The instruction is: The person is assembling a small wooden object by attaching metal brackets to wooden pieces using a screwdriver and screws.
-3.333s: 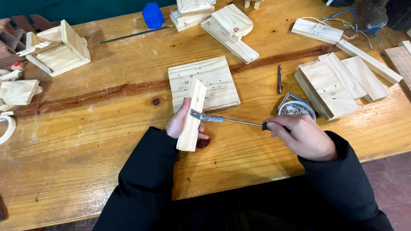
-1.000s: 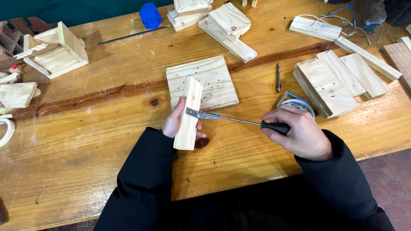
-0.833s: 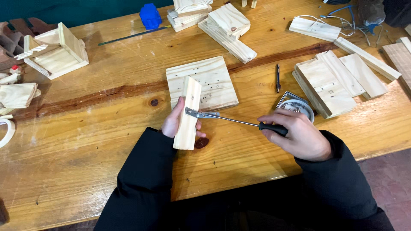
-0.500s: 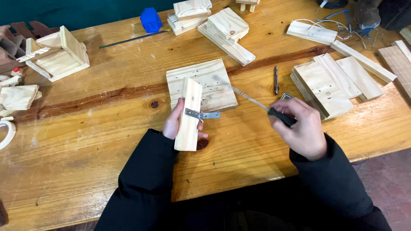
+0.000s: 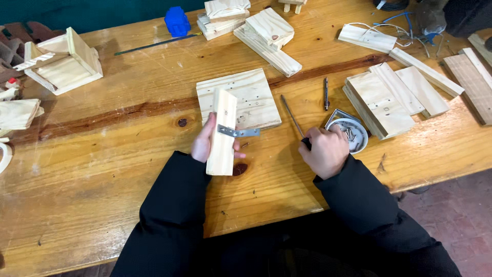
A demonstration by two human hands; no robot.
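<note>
My left hand (image 5: 204, 144) grips a narrow pale wooden block (image 5: 222, 131) standing on edge on the table. A small metal hinge plate (image 5: 239, 132) sticks out to the right from the block's face. My right hand (image 5: 324, 150) is closed around the handle of a screwdriver (image 5: 292, 116), whose thin shaft points up and left, lying low over the table and away from the block. Just beyond the block lies a square wooden board (image 5: 248, 95).
A round metal tin (image 5: 353, 134) sits right beside my right hand, a short bit (image 5: 326, 93) beyond it. Stacked boards (image 5: 389, 97) lie to the right, more blocks (image 5: 266, 33) at the back, a small wooden frame (image 5: 61, 60) at the far left.
The screwdriver tip has left the hinge on the block. My right hand swung it away to the right and lowered it toward the table beside the tin. My left hand keeps holding the block.
</note>
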